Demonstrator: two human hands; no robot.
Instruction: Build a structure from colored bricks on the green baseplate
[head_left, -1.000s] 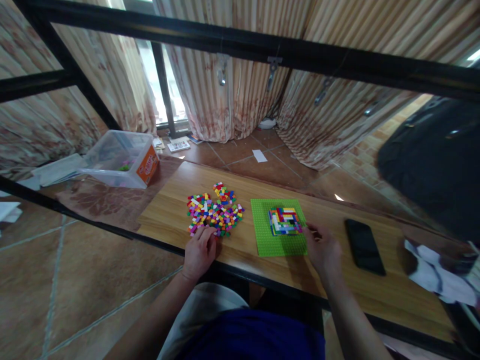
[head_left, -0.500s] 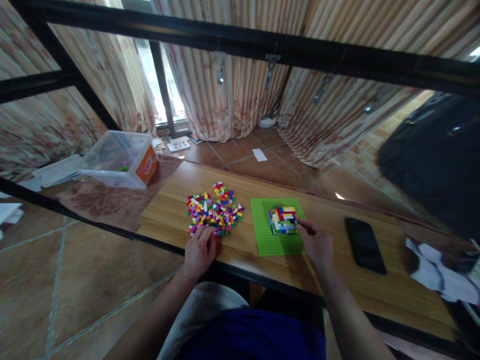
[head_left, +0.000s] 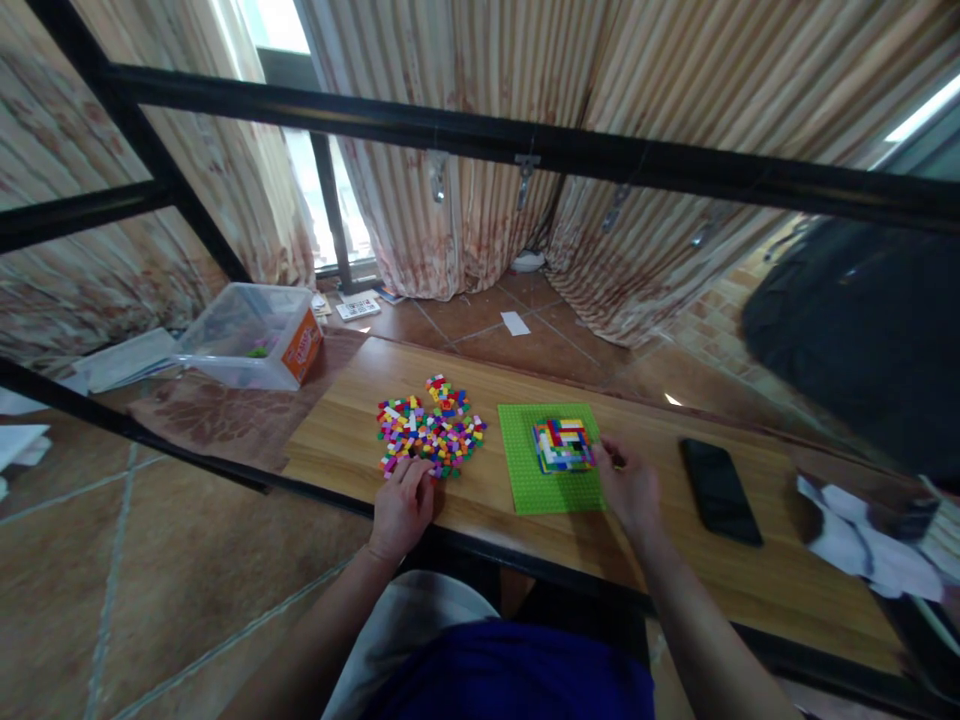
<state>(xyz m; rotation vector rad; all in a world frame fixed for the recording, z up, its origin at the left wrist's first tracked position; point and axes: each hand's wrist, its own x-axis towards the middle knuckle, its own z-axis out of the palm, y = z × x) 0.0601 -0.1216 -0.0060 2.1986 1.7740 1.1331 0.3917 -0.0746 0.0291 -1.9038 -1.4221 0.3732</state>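
A small hollow, layered structure of toy bricks (head_left: 551,455), mostly white, red, blue and yellow, stands on a green studded baseplate (head_left: 555,497). At its right side is my right hand (head_left: 630,485), thumb and fingers closed in a pinch; whatever lies between the fingertips is too small to make out. To the left, a loose pile of multicoloured bricks (head_left: 431,430) is spread over the wooden tabletop (head_left: 480,510). My left hand (head_left: 403,505) rests at the pile's near edge with its fingers curled together. What it may hold is hidden.
A black phone (head_left: 721,490) lies right of the baseplate, with crumpled white paper (head_left: 862,545) farther right. A clear plastic bin (head_left: 251,345) with an orange label sits beyond the table's left end. A black metal bar (head_left: 480,130) crosses in front of the curtains.
The view has tilted up slightly, so the scene sits lower. My right fingertips have drawn back a little from the structure's right side. My left hand stays by the pile.
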